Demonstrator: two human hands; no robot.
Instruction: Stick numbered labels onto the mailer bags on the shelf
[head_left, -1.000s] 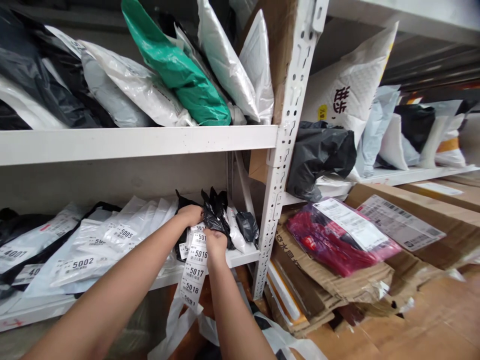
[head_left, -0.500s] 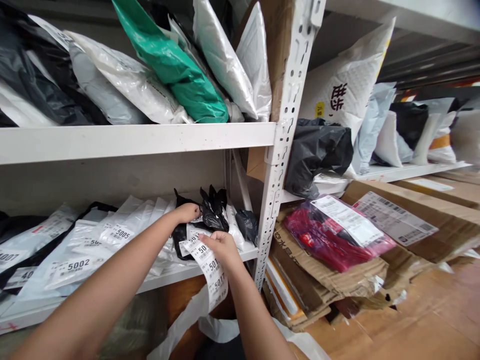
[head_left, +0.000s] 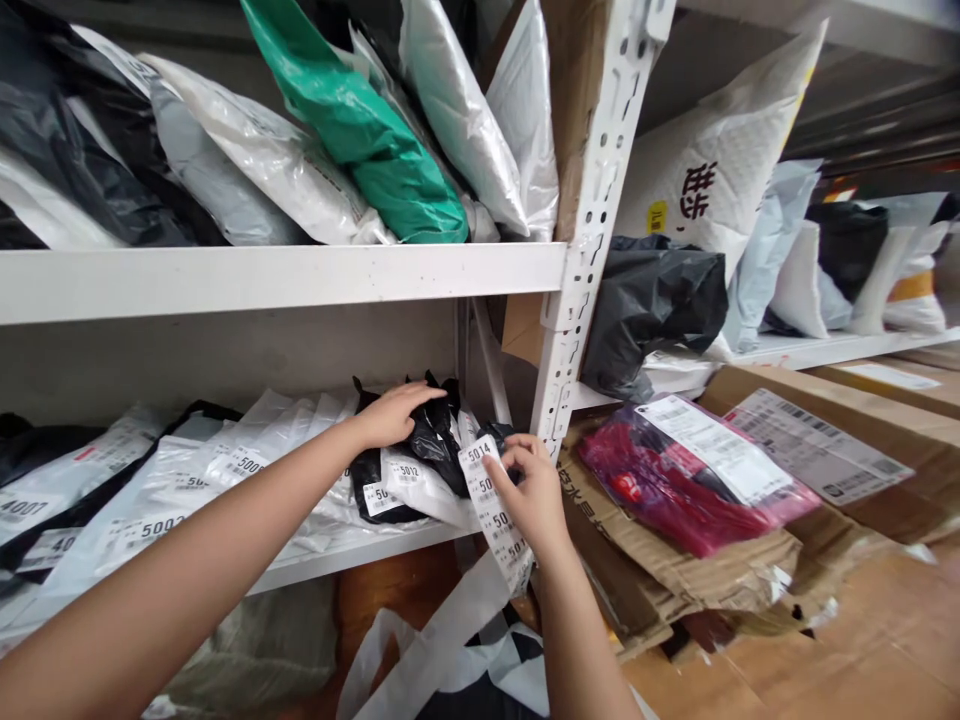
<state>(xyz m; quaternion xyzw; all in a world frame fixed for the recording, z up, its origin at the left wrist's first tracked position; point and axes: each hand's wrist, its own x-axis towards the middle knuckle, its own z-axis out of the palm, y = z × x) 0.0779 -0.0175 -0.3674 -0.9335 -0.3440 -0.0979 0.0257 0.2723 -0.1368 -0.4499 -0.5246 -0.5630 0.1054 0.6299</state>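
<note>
My right hand [head_left: 529, 492] pinches a long white strip of numbered stickers [head_left: 495, 520] in front of the lower shelf; the top sticker reads 5014 and the strip's empty backing trails down. My left hand [head_left: 395, 412] lies with fingers stretched over a black parcel bag [head_left: 431, 442] on that shelf. A white label reading 5012 [head_left: 409, 472] sits on the parcel just below it. Further left on the lower shelf lie white and black mailer bags [head_left: 161, 500] with numbers such as 5002 and 4007.
The upper shelf [head_left: 300, 275] holds a green bag [head_left: 352, 120] with white, grey and black mailers. A white perforated upright [head_left: 585, 260] divides the racks. To the right lie a black bag [head_left: 652, 305], a red package [head_left: 675, 470] on cardboard boxes [head_left: 825, 440], more white bags behind.
My right hand has carried the sticker strip to the right and upward, away from the black bags. My left hand has opened and shifted right onto the black parcel, and a 5012 label shows there.
</note>
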